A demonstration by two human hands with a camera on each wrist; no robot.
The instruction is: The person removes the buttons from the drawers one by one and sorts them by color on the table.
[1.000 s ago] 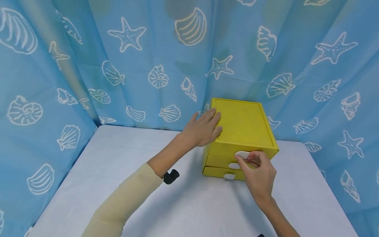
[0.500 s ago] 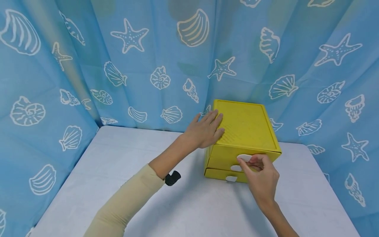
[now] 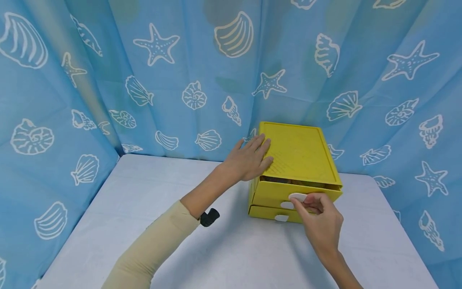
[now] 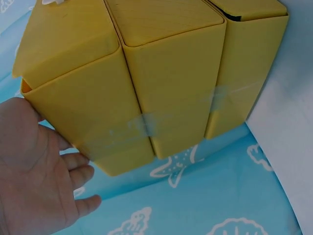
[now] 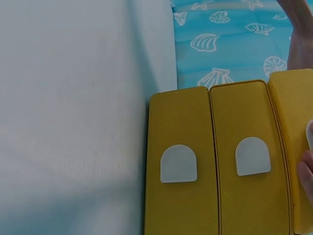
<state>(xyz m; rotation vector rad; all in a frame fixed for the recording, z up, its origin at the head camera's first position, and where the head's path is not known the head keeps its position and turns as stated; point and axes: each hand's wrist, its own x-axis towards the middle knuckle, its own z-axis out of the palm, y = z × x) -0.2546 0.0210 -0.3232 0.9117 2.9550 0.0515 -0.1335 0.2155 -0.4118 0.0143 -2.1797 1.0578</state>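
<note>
A yellow box of three stacked drawers (image 3: 299, 148) stands at the back right of the table. My left hand (image 3: 249, 158) lies with straight fingers on the left edge of its top; the left wrist view shows that hand (image 4: 36, 171) along the box's side. Between thumb and fingers, my right hand (image 3: 322, 218) pinches the white tab (image 3: 296, 196) of the top drawer (image 3: 268, 194). That drawer stands slightly out, and a narrow dark gap shows some contents too small to make out. In the right wrist view, the middle drawer (image 5: 244, 112) and bottom drawer (image 5: 181, 120) sit below it, each with a white tab.
A white cloth covers the table (image 3: 223, 253). Blue curtains (image 3: 173, 100) with white shells and starfish hang behind and at both sides, close to the box's back. A small black object (image 3: 209, 217) shows beside my left sleeve (image 3: 155, 245).
The top drawer has come forward from closed to slightly out, drawn by my right hand on its tab. My left hand has stayed on the box top.
</note>
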